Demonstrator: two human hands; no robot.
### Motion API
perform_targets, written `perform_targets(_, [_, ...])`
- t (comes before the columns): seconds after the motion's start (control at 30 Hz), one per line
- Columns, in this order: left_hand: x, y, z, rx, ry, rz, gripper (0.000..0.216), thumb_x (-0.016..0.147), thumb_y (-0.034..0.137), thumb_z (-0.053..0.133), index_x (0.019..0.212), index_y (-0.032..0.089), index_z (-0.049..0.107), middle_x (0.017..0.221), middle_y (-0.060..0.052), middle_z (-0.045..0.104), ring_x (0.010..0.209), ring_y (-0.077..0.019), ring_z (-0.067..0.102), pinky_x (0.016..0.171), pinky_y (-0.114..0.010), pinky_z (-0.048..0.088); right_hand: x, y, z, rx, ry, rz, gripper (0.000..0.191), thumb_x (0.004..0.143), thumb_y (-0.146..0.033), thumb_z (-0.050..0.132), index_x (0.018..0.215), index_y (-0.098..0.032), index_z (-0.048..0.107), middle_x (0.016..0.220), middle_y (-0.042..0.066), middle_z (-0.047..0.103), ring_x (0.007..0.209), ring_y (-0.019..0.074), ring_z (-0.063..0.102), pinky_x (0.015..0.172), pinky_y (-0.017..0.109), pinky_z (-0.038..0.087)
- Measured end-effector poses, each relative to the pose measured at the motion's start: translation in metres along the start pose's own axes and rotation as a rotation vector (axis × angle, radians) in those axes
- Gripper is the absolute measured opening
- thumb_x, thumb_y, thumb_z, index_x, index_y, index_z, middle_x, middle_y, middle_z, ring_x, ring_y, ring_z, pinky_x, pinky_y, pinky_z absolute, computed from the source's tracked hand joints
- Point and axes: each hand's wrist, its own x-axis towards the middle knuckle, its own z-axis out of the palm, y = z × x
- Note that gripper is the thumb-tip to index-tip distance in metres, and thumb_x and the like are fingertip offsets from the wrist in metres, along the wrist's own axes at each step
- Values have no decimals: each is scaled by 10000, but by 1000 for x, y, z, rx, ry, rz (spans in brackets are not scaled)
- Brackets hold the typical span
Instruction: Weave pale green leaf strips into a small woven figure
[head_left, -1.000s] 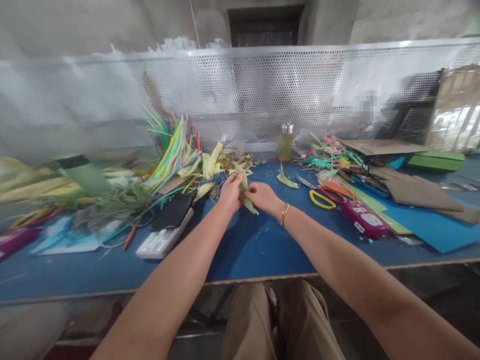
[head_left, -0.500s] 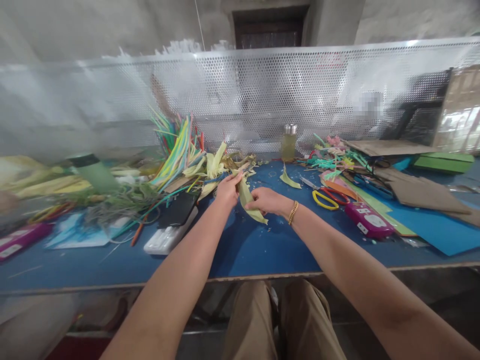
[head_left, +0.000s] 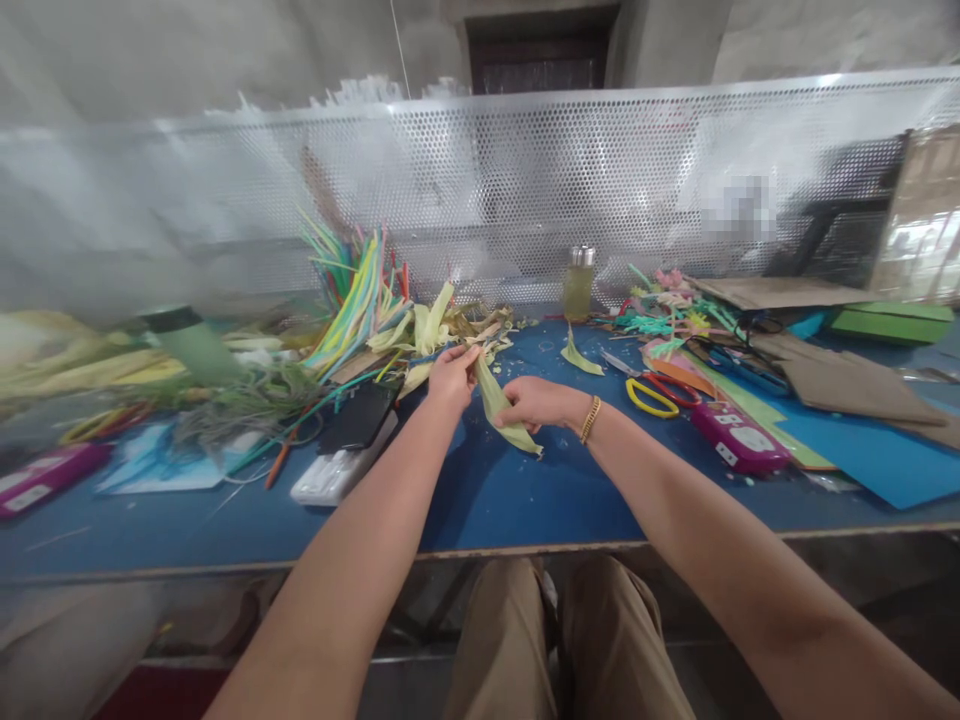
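Apparently to hold it taut, the left hand (head_left: 451, 376) pinches a long, pale-green, papery husk strip (head_left: 490, 392) at eleven o'clock, the right hand (head_left: 541, 402) toward five.

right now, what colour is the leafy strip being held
The leafy strip is pale yellow-green, best seen in the head view.

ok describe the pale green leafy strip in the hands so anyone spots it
Over the long blue tabletop, find the bare left hand and bare right hand. The pale green leafy strip stretches between them. Unlike the similar pale green strip lying loose near yellow-looped metal scissors, it is held.
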Motion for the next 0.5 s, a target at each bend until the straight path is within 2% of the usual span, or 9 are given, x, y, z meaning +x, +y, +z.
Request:
perform_targets(0.23, [6, -3, -3, 56, 31, 61, 195, 706, 89, 742, 767, 148, 565, 660, -8, 666, 558, -109, 635, 501, -181, 456, -3, 2, -7, 14, -113, -1, 138, 736, -198, 648, 678, -166, 527, 493, -62, 486, 434, 64, 436, 428, 173, 381])
perform_targets(0.5, [7, -2, -3, 171, 81, 127, 188, 765, 174, 705, 724, 167, 522, 581, 24, 605, 445, -74, 540, 440, -171, 404, -1, 6, -12, 65, -192, -17, 110, 760, -196, 632, 716, -168, 536, 509, -73, 484, 425, 53, 423, 438, 168, 389])
